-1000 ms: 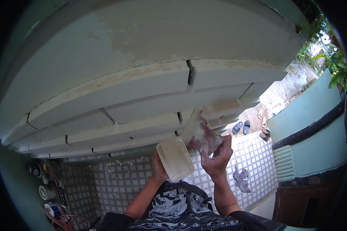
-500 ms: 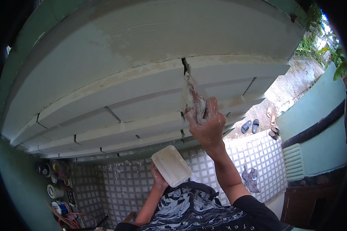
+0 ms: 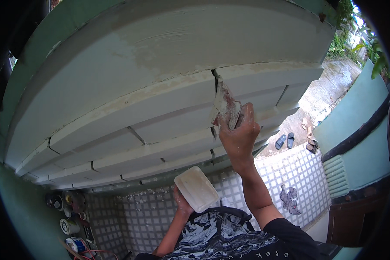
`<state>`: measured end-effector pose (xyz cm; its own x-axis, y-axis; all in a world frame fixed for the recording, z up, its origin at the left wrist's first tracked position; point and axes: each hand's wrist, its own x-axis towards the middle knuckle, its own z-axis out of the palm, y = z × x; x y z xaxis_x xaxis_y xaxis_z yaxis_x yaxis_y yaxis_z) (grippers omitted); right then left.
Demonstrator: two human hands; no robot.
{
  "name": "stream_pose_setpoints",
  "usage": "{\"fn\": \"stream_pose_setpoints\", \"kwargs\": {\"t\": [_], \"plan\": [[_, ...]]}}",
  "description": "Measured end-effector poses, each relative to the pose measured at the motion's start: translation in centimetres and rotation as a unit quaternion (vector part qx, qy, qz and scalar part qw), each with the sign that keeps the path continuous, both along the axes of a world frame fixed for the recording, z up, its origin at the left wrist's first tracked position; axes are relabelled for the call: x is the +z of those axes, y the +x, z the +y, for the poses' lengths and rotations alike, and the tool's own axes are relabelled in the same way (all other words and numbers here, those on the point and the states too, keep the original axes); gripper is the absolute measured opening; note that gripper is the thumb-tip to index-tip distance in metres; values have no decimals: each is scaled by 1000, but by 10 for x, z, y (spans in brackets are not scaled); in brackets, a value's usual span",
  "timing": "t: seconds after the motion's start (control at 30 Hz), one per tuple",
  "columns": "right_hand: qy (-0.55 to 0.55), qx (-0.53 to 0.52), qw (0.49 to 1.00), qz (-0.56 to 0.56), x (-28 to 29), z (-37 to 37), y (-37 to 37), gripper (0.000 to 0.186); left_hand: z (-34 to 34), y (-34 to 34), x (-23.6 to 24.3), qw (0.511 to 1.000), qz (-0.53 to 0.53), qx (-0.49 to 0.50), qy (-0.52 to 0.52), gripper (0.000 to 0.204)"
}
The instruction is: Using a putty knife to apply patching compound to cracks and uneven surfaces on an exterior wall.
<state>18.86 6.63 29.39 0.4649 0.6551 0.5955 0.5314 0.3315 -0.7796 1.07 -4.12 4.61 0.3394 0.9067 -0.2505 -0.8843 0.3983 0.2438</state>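
Observation:
My right hand [image 3: 240, 132] is raised and closed around a putty knife [image 3: 224, 104] smeared with white putty. The blade's tip lies at the upper part of a dark vertical gap [image 3: 215, 79] in the pale stepped boarding [image 3: 160, 106]. Lower down, in front of my body, my left hand [image 3: 183, 202] grips a shallow rectangular whitish plastic container [image 3: 197, 189] by its left side. The container is tilted, and I cannot tell how much putty it holds. White specks dot my right hand.
Other dark gaps cross the boarding. Paint cans [image 3: 69, 226] and a reddish cord [image 3: 91, 251] lie at the lower left. On the tiled floor [image 3: 264, 190] is a crumpled cloth [image 3: 290, 199]. Blue sandals [image 3: 285, 141] sit beyond it, beside a green wall [image 3: 355, 123].
The putty knife's tip has moved up, closer to the top of the gap. The whole view has shifted slightly. My left hand keeps hold of the container.

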Motion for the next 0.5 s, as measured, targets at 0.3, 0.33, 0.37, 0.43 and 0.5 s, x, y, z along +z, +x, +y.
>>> {"fn": "stream_pose_setpoints", "kwargs": {"t": [0.3,0.33,0.37,0.43,0.5], "plan": [[44,-14,997,-61,-8,8,0,36,1,-10,11,999,-5,-28,15,81],[44,-17,997,-62,-7,6,2,36,0,-10,13,999,-7,-33,17,81],[72,-56,991,-101,-4,2,4,33,0,-9,14,999,-10,-40,19,81],[97,-99,980,-142,-1,-12,5,31,-1,-8,14,999,16,-40,18,83],[28,3,996,-89,-2,-32,5,26,-2,-7,15,998,43,-44,19,85]]}}
